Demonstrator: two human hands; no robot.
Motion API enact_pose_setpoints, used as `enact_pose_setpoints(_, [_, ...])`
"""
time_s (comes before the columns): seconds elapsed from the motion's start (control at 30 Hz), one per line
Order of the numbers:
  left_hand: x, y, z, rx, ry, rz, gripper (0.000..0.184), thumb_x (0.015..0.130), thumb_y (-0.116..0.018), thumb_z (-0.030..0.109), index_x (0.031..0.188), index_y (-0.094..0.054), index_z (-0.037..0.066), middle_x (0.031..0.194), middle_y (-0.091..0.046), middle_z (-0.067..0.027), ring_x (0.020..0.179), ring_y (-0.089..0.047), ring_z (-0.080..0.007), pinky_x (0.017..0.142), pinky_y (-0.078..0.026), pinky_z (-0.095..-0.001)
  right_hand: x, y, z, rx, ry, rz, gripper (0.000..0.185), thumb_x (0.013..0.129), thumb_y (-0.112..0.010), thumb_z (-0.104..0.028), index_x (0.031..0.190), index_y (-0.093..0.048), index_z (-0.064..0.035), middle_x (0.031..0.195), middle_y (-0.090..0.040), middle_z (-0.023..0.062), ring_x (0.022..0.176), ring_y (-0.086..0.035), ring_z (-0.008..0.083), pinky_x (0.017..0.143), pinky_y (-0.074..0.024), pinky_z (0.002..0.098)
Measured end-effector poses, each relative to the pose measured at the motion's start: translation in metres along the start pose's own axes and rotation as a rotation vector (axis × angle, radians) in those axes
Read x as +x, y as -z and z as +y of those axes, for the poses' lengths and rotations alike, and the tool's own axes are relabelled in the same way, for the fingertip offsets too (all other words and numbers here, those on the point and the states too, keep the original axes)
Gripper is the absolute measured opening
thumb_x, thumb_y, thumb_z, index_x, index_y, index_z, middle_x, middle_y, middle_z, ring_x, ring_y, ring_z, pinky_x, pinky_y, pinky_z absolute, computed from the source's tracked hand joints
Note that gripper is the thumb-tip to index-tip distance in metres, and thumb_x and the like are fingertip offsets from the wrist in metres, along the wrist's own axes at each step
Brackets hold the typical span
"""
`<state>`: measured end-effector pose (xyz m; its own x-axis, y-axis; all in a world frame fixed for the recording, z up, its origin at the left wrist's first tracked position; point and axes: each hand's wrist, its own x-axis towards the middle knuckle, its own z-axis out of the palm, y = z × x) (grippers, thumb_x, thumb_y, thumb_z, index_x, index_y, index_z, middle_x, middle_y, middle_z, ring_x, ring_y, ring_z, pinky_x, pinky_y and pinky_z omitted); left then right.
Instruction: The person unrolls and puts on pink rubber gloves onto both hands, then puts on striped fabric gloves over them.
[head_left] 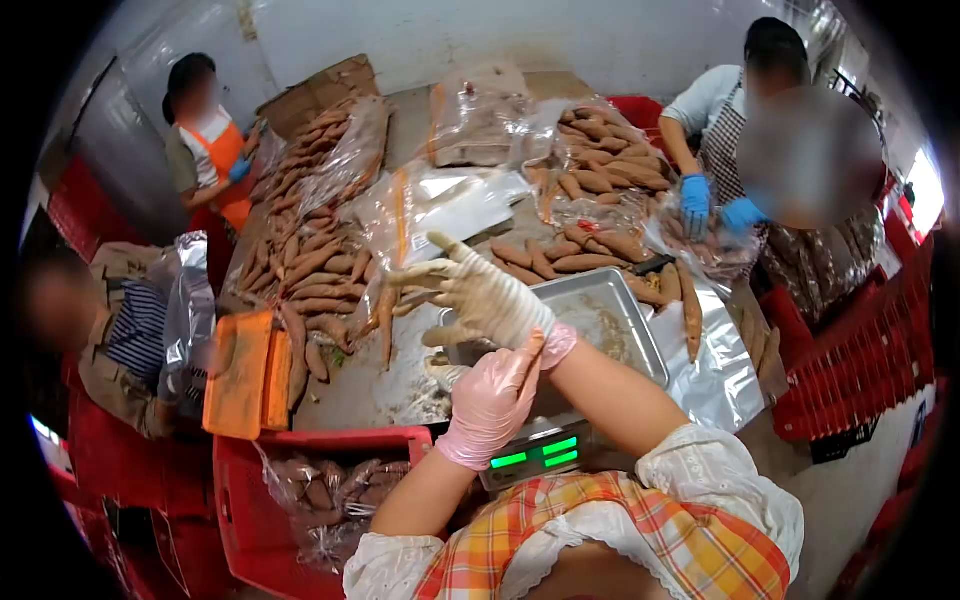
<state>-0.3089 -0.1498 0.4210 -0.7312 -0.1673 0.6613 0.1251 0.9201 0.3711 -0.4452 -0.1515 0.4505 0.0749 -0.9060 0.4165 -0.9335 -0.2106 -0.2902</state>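
My left hand (488, 405), in a thin pink glove, pinches the wrist edge of the white knitted glove (515, 305) on my right hand. My right hand (480, 295) has its fingers spread, and a pink cuff shows below the knitted glove. Just beyond my left hand is another white glove-like piece (447, 372), partly hidden. Both hands are above the near left edge of a metal tray (647, 335), which rests on a scale with a lit green display (535, 453).
Sweet potatoes (315, 265) are heaped at the left, with bagged ones (610, 155) at the back. An orange box (238, 375) and red crate (235, 500) stand near left. A silver bag (715, 375) lies right. Co-workers stand at both sides; one's blue-gloved hands (697, 205) touch a bag.
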Motion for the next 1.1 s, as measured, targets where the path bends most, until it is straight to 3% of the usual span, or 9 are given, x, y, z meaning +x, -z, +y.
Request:
enact_pose_setpoints(0.1, [-0.002,-0.001,-0.003,-0.067,-0.013,0.034,0.033,0.074,-0.067,0.005,0.106,-0.062,0.011,0.063,-0.052,-0.0076,0.056,-0.053,-0.0225,0.052,-0.043,-0.0326,0.005,0.001,-0.005,-0.551,0.204,0.116,0.062,0.076,-0.047,-0.059,0.127,-0.048,-0.0242,0.139,-0.039,-0.0033,0.133,-0.024,0.0120,0.114,-0.0024,0.0426])
enact_pose_setpoints(0.23, [-0.006,0.005,-0.004,-0.076,-0.016,0.011,0.034,0.073,-0.068,0.005,0.107,-0.061,0.008,0.065,-0.053,-0.0059,0.058,-0.054,-0.0202,0.055,-0.044,-0.0305,0.001,-0.009,0.001,-0.449,0.200,0.083,0.066,0.076,-0.047,-0.059,0.133,-0.040,-0.0271,0.141,-0.034,-0.0022,0.135,-0.022,0.0156,0.114,-0.0056,0.0402])
enact_pose_setpoints(0.4, [-0.008,0.014,-0.039,-0.936,0.663,0.409,0.052,0.080,-0.068,0.016,0.120,-0.040,-0.001,0.092,-0.043,-0.0039,0.084,-0.045,-0.0127,0.076,-0.042,-0.0274,-0.011,0.008,-0.003,-0.517,0.035,0.174,0.064,0.079,-0.048,-0.052,0.134,-0.039,-0.0205,0.139,-0.035,-0.0002,0.134,-0.023,0.0164,0.113,-0.0107,0.0393])
enact_pose_setpoints(0.5, [0.008,0.018,-0.048,-0.957,0.689,0.359,0.048,0.085,-0.063,0.025,0.119,-0.042,0.000,0.106,-0.048,-0.0075,0.091,-0.045,-0.0098,0.076,-0.041,-0.0245,-0.011,0.007,-0.016,-0.421,0.109,0.244,0.054,0.085,-0.047,-0.037,0.132,-0.039,-0.0110,0.137,-0.037,0.0034,0.133,-0.026,0.0179,0.112,-0.0180,0.0352])
enact_pose_setpoints(0.57, [0.009,0.016,-0.065,-0.735,0.819,0.303,0.043,0.087,-0.057,0.040,0.104,-0.052,0.000,0.090,-0.055,-0.0056,0.074,-0.049,-0.0102,0.062,-0.041,-0.0245,-0.012,-0.007,-0.030,-0.097,0.061,0.228,0.057,0.082,-0.047,-0.034,0.133,-0.038,-0.0102,0.138,-0.037,0.0043,0.133,-0.026,0.0195,0.113,-0.0135,0.0401])
enact_pose_setpoints(0.63, [0.020,0.023,-0.070,-0.710,0.886,0.260,0.044,0.089,-0.052,0.044,0.092,-0.059,0.000,0.081,-0.060,-0.0058,0.065,-0.051,-0.0109,0.055,-0.040,-0.0254,-0.033,0.000,-0.049,0.924,-0.129,0.311,0.054,0.083,-0.047,-0.026,0.133,-0.038,-0.0077,0.139,-0.036,0.0067,0.133,-0.025,0.0198,0.113,-0.0144,0.0395])
enact_pose_setpoints(0.67, [0.026,0.024,-0.064,-0.800,0.691,0.315,0.045,0.091,-0.048,0.043,0.088,-0.062,0.001,0.082,-0.062,-0.0076,0.064,-0.055,-0.0126,0.056,-0.043,-0.0269,-0.038,-0.004,-0.056,1.011,-0.162,0.309,0.053,0.083,-0.047,-0.025,0.133,-0.038,-0.0072,0.139,-0.036,0.0067,0.132,-0.026,0.0194,0.112,-0.0153,0.0386])
enact_pose_setpoints(0.83, [0.047,0.045,-0.073,-1.099,1.002,0.550,0.058,0.094,-0.042,0.041,0.128,-0.040,-0.006,0.120,-0.052,-0.0192,0.101,-0.058,-0.0255,0.084,-0.050,-0.0353,-0.060,-0.017,-0.063,1.299,-0.227,0.295,0.051,0.086,-0.046,-0.018,0.134,-0.036,-0.0046,0.138,-0.038,0.0064,0.129,-0.031,0.0177,0.109,-0.0201,0.0344])
enact_pose_setpoints(1.1, [0.032,0.059,-0.115,-1.126,0.850,0.330,0.052,0.096,-0.036,0.040,0.126,-0.043,-0.001,0.113,-0.054,-0.0149,0.097,-0.057,-0.0216,0.085,-0.048,-0.0328,-0.080,-0.040,-0.061,1.742,-0.139,0.192,0.047,0.090,-0.045,-0.009,0.135,-0.034,-0.0005,0.136,-0.041,0.0060,0.123,-0.038,0.0149,0.104,-0.0278,0.0276])
